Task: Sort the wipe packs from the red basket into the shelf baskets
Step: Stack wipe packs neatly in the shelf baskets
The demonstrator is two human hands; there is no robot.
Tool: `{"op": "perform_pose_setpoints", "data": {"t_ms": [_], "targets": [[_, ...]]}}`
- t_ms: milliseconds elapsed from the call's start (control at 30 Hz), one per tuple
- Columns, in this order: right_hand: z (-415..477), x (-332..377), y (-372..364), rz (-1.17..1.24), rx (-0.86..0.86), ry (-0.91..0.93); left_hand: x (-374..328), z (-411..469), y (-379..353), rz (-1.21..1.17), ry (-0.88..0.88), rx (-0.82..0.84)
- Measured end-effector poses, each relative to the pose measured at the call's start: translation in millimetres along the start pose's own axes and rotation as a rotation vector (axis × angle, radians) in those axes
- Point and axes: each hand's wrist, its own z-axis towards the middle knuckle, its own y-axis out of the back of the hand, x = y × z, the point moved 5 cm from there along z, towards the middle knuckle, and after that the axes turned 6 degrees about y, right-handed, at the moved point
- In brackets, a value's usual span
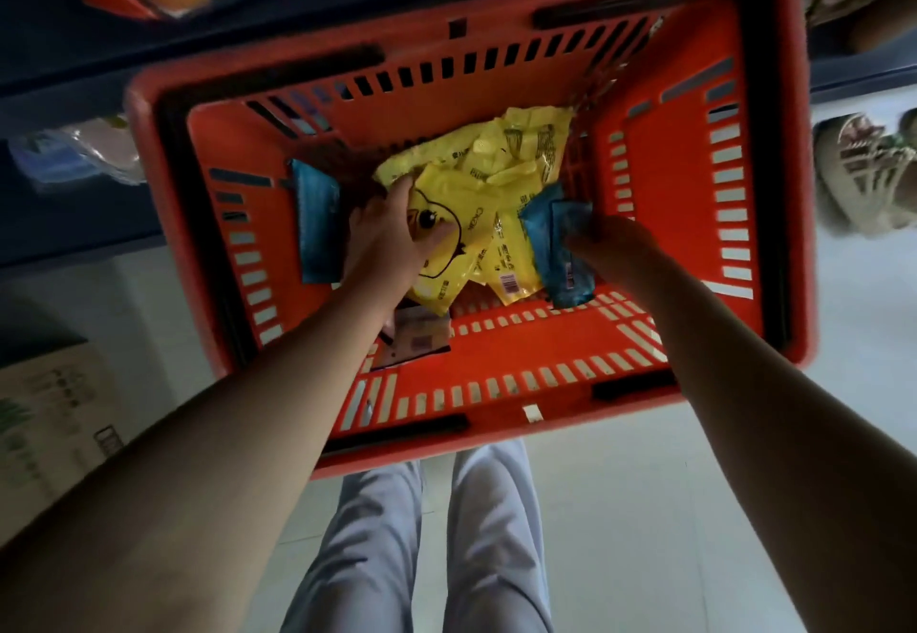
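Yellow duck-print pack (466, 216), lettering blurred, apparently in left hand (387, 235).

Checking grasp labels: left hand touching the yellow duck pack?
Touching. Head view: the left hand lies on the yellow duck pack, thumb across the duck's face, fingers over its upper edge. The right hand grips a blue pack.

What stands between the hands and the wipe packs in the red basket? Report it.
Nothing visible. The left hand grips the yellow duck pack and the right hand holds a blue pack, both inside the open-topped red basket. Where the packs must go is not clearly in view.
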Motion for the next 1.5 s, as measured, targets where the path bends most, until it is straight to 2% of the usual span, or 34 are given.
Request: {"op": "perform_pose_setpoints", "data": {"t_ms": [200, 300, 400, 500, 600, 700, 867, 967, 1133, 1233, 1300, 1400, 1467, 1500], "targets": [[-10, 11, 5, 0.261, -0.07, 0.011, -1, -11, 5, -0.035, 0.032, -0.143], [-28, 27, 26, 0.191, -0.272, 0.067, -15, -25, 19, -0.079, -0.018, -0.174], [-68, 57, 53, 0.414, -0.383, 0.23, -38, -55, 56, -0.365, -0.013, -0.202], [-133, 97, 87, 0.718, -0.368, 0.383, -61, -104, 114, -0.583, 0.022, -0.192], [-212, 144, 120, 0.85, -0.291, 0.485, -88, -175, 188, -0.742, -0.017, -0.175], [-292, 185, 136, 0.932, -0.174, 0.419, -112, -258, 257, -0.878, -0.088, -0.198], [-389, 222, 122, 0.712, -0.104, 0.383, -105, -373, 309, -0.973, -0.124, -0.305], [-422, 247, 106, 0.704, 0.0, 0.4, -86, -399, 333, -1.055, -0.07, -0.379], [-462, 311, 81, 1.282, 0.394, 0.408, -62, -414, 401, -1.178, -0.089, -0.472], [-479, 356, 63, 1.337, 0.482, 0.452, -40, -419, 443, -1.202, -0.123, -0.471], [-486, 386, 44, 1.243, 0.398, 0.474, -18, -420, 471, -1.197, -0.142, -0.469], [-490, 421, 22, 0.905, 0.008, 0.5, 22, -417, 511, -1.181, -0.148, -0.486], [-495, 448, 7, 0.812, -0.099, 0.574, 49, -413, 536, -1.166, -0.152, -0.506], [-497, 461, -1, 0.815, -0.098, 0.61, 60, -410, 548, -1.157, -0.16, -0.512]]}}
